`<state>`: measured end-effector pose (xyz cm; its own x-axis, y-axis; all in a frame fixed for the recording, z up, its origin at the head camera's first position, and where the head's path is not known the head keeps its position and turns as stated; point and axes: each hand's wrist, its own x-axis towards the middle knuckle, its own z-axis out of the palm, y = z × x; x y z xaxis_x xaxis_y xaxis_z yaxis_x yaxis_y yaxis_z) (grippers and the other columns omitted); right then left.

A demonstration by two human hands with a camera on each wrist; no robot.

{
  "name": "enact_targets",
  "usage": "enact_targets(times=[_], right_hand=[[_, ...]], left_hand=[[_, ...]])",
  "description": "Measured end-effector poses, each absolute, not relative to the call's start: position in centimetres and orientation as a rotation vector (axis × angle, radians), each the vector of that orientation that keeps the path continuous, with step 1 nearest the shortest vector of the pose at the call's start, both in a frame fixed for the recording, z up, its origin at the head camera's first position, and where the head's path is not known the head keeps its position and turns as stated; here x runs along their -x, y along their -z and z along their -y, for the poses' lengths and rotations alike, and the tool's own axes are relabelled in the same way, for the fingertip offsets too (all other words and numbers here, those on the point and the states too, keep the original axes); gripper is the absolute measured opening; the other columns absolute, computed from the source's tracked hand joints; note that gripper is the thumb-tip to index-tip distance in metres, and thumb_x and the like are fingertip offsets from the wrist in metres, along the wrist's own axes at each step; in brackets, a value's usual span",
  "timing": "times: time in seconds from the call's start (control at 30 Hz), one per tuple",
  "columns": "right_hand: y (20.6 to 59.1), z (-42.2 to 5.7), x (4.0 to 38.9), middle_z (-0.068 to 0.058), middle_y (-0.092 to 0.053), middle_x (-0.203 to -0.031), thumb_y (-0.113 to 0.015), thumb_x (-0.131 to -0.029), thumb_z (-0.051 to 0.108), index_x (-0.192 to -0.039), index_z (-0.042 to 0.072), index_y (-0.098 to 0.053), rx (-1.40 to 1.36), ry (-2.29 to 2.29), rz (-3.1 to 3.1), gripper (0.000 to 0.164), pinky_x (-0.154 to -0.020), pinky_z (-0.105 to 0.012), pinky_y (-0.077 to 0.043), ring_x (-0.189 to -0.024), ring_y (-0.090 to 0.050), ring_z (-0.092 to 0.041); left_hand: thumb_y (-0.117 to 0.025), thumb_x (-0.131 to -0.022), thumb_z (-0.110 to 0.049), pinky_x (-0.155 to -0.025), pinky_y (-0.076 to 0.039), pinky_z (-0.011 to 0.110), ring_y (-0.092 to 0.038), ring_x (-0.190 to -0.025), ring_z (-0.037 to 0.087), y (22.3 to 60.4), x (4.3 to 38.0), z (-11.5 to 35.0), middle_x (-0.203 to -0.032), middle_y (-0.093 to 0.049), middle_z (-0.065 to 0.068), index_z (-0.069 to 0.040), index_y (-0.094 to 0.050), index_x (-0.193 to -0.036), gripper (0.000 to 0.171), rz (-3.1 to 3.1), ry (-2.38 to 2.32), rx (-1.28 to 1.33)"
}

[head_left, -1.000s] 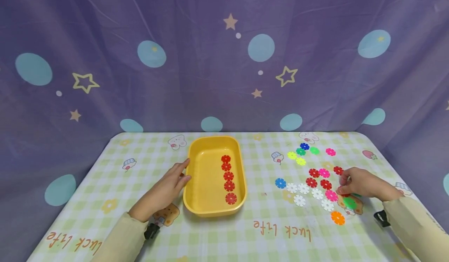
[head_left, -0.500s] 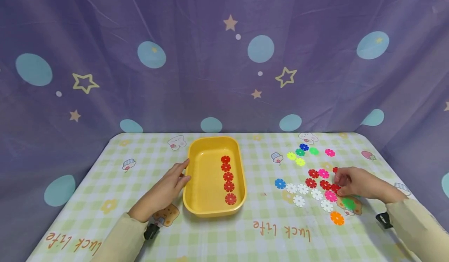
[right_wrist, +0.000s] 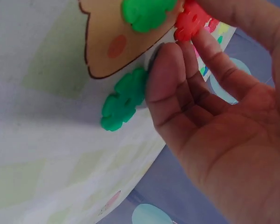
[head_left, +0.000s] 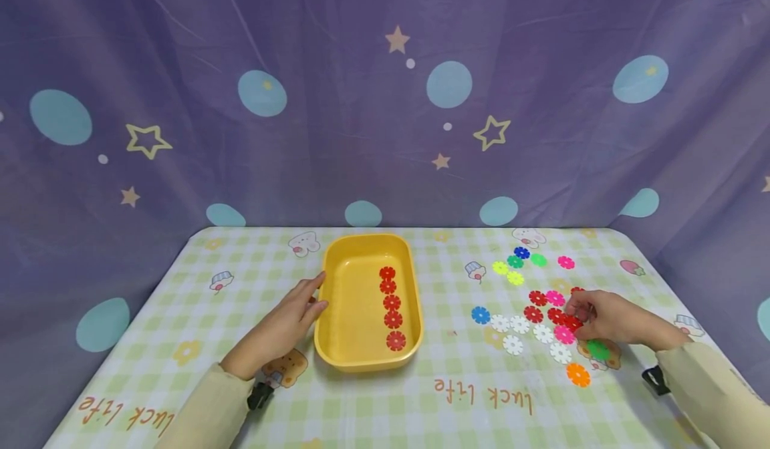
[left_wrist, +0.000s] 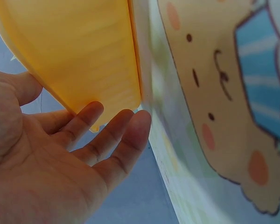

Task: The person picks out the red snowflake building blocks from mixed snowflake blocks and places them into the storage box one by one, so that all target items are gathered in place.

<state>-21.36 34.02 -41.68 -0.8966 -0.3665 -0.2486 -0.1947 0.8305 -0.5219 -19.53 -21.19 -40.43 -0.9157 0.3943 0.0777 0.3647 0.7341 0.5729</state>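
A yellow tray (head_left: 351, 302) stands in the middle of the table, with several red flower-shaped discs (head_left: 392, 302) in a row along its right side. My left hand (head_left: 291, 321) rests at the tray's left side, fingertips and thumb against it and fingers loosely bent. In the left wrist view the fingers lie by the outside of the tray wall (left_wrist: 84, 51). On the right, my right hand (head_left: 613, 319) pinches a red disc (right_wrist: 190, 21) between thumb and forefinger, low among the loose discs. A bright green disc (right_wrist: 148, 11) and a darker green one (right_wrist: 123, 100) lie close by.
White discs (head_left: 519, 324), a blue one (head_left: 480, 315), pink ones (head_left: 564, 335) and an orange one (head_left: 578, 375) lie scattered around the right hand. Yellow discs (head_left: 500, 268) and more colours are farther back. A purple curtain (head_left: 337, 115) hangs behind the table.
My right hand has shifted a little to the left, bringing the red disc along until it overlaps the neighbouring red and pink discs. My left hand and the tray have stayed in place.
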Motion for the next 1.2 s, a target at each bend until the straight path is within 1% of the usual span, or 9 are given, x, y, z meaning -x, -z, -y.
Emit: enact_targets(times=[0.13, 0.27, 0.47, 0.57, 0.67, 0.8, 1.0, 1.1, 1.2], right_hand=[[41.8, -34.0, 21.2, 0.001, -0.051, -0.074, -0.082, -0.07, 0.018, -0.087, 0.009, -0.058, 0.394, 0.67, -2.72, 0.031, -0.06, -0.026, -0.042, -0.068, -0.046, -0.016], [41.5, -33.7, 21.1, 0.002, -0.053, -0.072, -0.081, -0.071, 0.021, -0.085, 0.01, -0.059, 0.394, 0.673, -2.761, 0.029, -0.058, -0.025, -0.044, -0.064, -0.048, -0.014], [39.3, -31.1, 21.5, 0.005, -0.054, -0.071, -0.08, -0.073, 0.016, -0.088, 0.013, -0.061, 0.589, 0.699, -2.853, 0.025, -0.059, -0.025, -0.046, -0.064, -0.049, -0.012], [37.9, -28.1, 21.6, 0.007, -0.056, -0.076, -0.08, -0.074, 0.013, -0.092, 0.018, -0.062, 0.769, 0.75, -2.87, 0.025, -0.06, -0.025, -0.047, -0.067, -0.051, -0.014], [36.8, -23.7, 21.7, 0.009, -0.057, -0.082, -0.078, -0.075, 0.011, -0.092, 0.021, -0.063, 1.051, 0.819, -2.816, 0.024, -0.061, -0.025, -0.047, -0.069, -0.053, -0.016], [35.8, -16.9, 21.8, 0.012, -0.058, -0.086, -0.074, -0.077, 0.013, -0.092, 0.021, -0.067, 1.375, 0.83, -2.672, 0.019, -0.062, -0.024, -0.048, -0.071, -0.054, -0.01], [36.7, -8.2, 22.7, 0.01, -0.06, -0.087, -0.074, -0.08, 0.015, -0.091, 0.016, -0.073, 1.527, 0.711, -2.491, 0.011, -0.069, -0.019, -0.046, -0.077, -0.055, -0.01], [38.1, -5.3, 23.2, 0.009, -0.059, -0.084, -0.076, -0.08, 0.018, -0.089, 0.016, -0.074, 1.535, 0.58, -2.475, 0.01, -0.07, -0.015, -0.043, -0.074, -0.052, -0.007], [39.2, -3.6, 23.3, 0.011, -0.057, -0.081, -0.077, -0.08, 0.021, -0.088, 0.018, -0.075, 1.478, 0.446, -2.482, 0.009, -0.069, -0.015, -0.041, -0.071, -0.049, -0.005]], left_hand=[[-0.043, -0.103, -0.026, -0.087, -0.045, 0.039, -0.052, -0.103, 0.018, 40.4, 19.6, 21.1, -0.129, -0.046, 0.012, 0.002, -0.025, -0.148, 0.056, -2.882, -0.935, -0.638], [-0.044, -0.103, -0.025, -0.089, -0.045, 0.04, -0.052, -0.106, 0.02, 40.4, 19.7, 21.1, -0.13, -0.046, 0.012, 0.001, -0.024, -0.148, 0.056, -2.879, -0.926, -0.639], [-0.044, -0.103, -0.023, -0.091, -0.044, 0.041, -0.053, -0.108, 0.021, 40.5, 19.9, 21.0, -0.13, -0.046, 0.013, 0.002, -0.023, -0.148, 0.056, -2.874, -0.919, -0.653], [-0.044, -0.103, -0.023, -0.091, -0.044, 0.041, -0.053, -0.108, 0.021, 40.5, 20.0, 21.0, -0.13, -0.046, 0.013, 0.002, -0.023, -0.148, 0.056, -2.869, -0.925, -0.66], [-0.043, -0.103, -0.025, -0.091, -0.044, 0.04, -0.052, -0.107, 0.02, 40.5, 20.2, 21.0, -0.128, -0.046, 0.013, 0.002, -0.023, -0.148, 0.056, -2.869, -0.926, -0.661], [-0.042, -0.103, -0.027, -0.091, -0.044, 0.04, -0.053, -0.107, 0.019, 40.6, 20.2, 20.9, -0.128, -0.046, 0.013, 0.001, -0.023, -0.148, 0.057, -2.862, -0.931, -0.663], [-0.043, -0.103, -0.025, -0.09, -0.044, 0.039, -0.053, -0.105, 0.018, 40.6, 20.3, 20.4, -0.127, -0.047, 0.011, 0.001, -0.024, -0.148, 0.056, -2.866, -0.935, -0.658], [-0.043, -0.103, -0.025, -0.091, -0.044, 0.039, -0.052, -0.105, 0.018, 40.6, 20.4, 20.1, -0.13, -0.046, 0.011, 0.0, -0.024, -0.148, 0.056, -2.856, -0.933, -0.656], [-0.043, -0.103, -0.027, -0.092, -0.044, 0.039, -0.052, -0.106, 0.017, 40.7, 20.6, 19.7, -0.134, -0.043, 0.009, -0.001, -0.023, -0.149, 0.057, -2.839, -0.931, -0.663]])
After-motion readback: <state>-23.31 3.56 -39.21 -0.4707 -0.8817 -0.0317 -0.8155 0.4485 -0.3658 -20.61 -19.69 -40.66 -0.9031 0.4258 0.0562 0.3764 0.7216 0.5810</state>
